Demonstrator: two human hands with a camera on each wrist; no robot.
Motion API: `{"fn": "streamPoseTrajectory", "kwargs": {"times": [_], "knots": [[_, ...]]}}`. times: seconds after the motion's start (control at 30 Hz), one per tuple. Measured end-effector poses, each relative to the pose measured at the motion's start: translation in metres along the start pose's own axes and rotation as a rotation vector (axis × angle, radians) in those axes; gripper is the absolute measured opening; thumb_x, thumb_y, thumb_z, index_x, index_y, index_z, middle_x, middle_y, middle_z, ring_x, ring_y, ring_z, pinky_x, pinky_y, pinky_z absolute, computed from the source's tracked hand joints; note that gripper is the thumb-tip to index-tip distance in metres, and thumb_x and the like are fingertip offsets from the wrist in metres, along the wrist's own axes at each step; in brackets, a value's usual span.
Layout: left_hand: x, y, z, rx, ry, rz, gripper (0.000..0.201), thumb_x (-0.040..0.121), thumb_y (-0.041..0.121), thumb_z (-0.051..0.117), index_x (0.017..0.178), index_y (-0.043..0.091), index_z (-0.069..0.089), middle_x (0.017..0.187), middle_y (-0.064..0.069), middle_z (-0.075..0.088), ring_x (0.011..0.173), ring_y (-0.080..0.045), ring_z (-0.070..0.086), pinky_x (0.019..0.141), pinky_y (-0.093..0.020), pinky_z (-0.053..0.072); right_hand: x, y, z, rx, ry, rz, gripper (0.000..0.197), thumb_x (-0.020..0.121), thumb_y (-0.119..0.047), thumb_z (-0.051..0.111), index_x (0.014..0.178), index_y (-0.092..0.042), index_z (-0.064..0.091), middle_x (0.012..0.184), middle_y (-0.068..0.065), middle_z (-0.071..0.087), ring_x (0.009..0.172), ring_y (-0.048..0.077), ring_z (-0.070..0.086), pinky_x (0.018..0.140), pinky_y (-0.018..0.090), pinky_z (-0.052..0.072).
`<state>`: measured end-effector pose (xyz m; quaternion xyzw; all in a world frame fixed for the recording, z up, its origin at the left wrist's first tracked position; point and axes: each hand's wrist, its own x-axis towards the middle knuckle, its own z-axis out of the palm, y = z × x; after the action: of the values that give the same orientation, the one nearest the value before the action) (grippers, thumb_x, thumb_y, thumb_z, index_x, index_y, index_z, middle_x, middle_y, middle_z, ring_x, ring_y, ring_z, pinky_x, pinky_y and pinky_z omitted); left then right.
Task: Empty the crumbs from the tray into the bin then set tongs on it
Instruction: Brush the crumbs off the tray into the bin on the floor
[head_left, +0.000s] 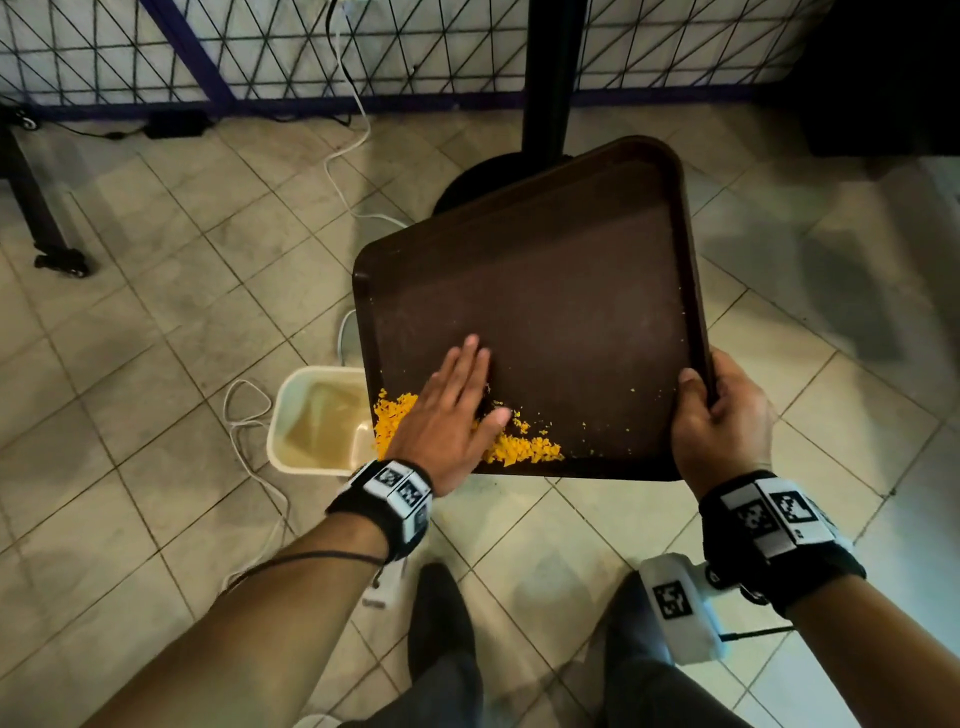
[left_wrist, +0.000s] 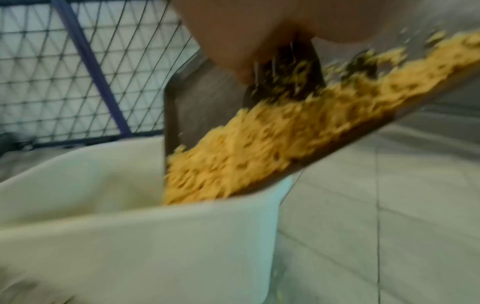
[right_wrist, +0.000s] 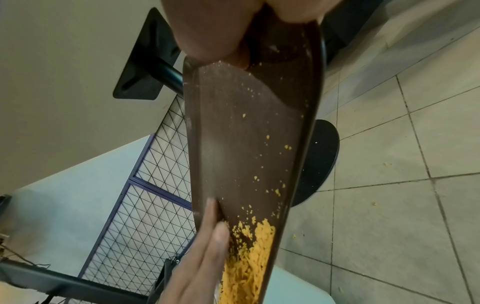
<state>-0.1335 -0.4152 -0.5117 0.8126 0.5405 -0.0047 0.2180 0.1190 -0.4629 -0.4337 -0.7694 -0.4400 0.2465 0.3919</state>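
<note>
A dark brown tray (head_left: 571, 312) hangs tilted over the floor, its low corner above a white bin (head_left: 291, 415). Yellow crumbs (head_left: 524, 449) lie heaped along the tray's near edge and low corner. My left hand (head_left: 457, 405) lies flat on the tray with straight fingers, amid the crumbs. My right hand (head_left: 719, 415) grips the tray's right rim, thumb on top. In the left wrist view the crumbs (left_wrist: 259, 148) pile at the tray corner right over the bin (left_wrist: 130, 236). In the right wrist view the tray (right_wrist: 233, 123) slopes down to the crumbs (right_wrist: 249, 263). No tongs are in view.
A black table post with a round base (head_left: 467, 187) stands behind the tray. White cables (head_left: 249, 415) run over the tiled floor beside the bin. A wire-mesh fence (head_left: 260, 47) closes the back. My shoes (head_left: 441, 623) are below the tray. A few crumbs lie on the floor tiles (right_wrist: 387, 164).
</note>
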Motion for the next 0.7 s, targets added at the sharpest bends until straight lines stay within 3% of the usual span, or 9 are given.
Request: {"fn": "streamPoseTrajectory", "kwargs": {"times": [0.07,0.13,0.3,0.4,0.57,0.7], "knots": [[-0.013,-0.013,0.003,0.006,-0.065,-0.064,0.072,0.098,0.062,0.013,0.153,0.024,-0.013,0.159,0.007,-0.027,0.147,-0.009,-0.019,0.123,-0.04,0.007,0.0,-0.001,-0.001,-0.003,0.002,-0.007,0.029,0.098,-0.01,0.045,0.123,-0.009,0.06,0.091,0.004,0.064,0.071,-0.004,0.051,0.054,-0.007,0.033],[-0.012,-0.004,-0.004,0.022,-0.038,-0.027,0.071,0.099,0.061,0.014,0.154,0.023,-0.008,0.16,0.006,-0.024,0.147,-0.009,-0.018,0.123,-0.039,0.005,0.0,-0.004,-0.001,-0.015,0.002,-0.012,0.028,0.098,-0.009,0.045,0.122,-0.009,0.06,0.089,0.004,0.063,0.069,-0.003,0.05,0.054,-0.007,0.032],[0.016,0.082,-0.022,0.061,0.154,0.367,0.064,0.103,0.047,0.028,0.156,0.014,0.012,0.164,-0.003,0.0,0.151,-0.019,-0.001,0.122,-0.041,0.009,-0.001,-0.008,0.005,-0.036,0.003,-0.017,0.03,0.097,-0.008,0.046,0.124,-0.011,0.06,0.09,0.002,0.063,0.073,0.015,0.054,0.055,-0.008,0.03],[0.02,0.113,-0.011,0.185,0.162,0.482,0.066,0.102,0.045,0.032,0.155,0.01,0.016,0.164,-0.007,0.006,0.151,-0.024,0.004,0.12,-0.045,0.012,-0.001,-0.007,0.004,-0.005,0.0,-0.004,0.028,0.097,-0.007,0.046,0.119,-0.011,0.062,0.09,0.003,0.064,0.069,0.0,0.054,0.054,-0.007,0.032],[-0.006,0.064,0.014,0.334,-0.007,0.505,0.071,0.102,0.054,0.027,0.156,0.014,0.006,0.164,-0.004,-0.004,0.151,-0.023,-0.004,0.121,-0.046,0.011,0.002,-0.006,-0.001,-0.013,-0.004,0.004,0.024,0.098,-0.009,0.046,0.115,-0.01,0.062,0.088,0.003,0.063,0.069,0.005,0.055,0.051,-0.005,0.034],[-0.021,0.015,0.008,0.355,-0.099,0.369,0.069,0.102,0.057,0.015,0.155,0.016,-0.002,0.162,-0.003,-0.012,0.15,-0.02,-0.01,0.122,-0.045,0.011,0.004,-0.006,-0.002,-0.017,-0.017,0.012,0.026,0.099,-0.011,0.045,0.119,-0.011,0.061,0.087,0.002,0.061,0.07,0.002,0.053,0.05,-0.005,0.033]]}}
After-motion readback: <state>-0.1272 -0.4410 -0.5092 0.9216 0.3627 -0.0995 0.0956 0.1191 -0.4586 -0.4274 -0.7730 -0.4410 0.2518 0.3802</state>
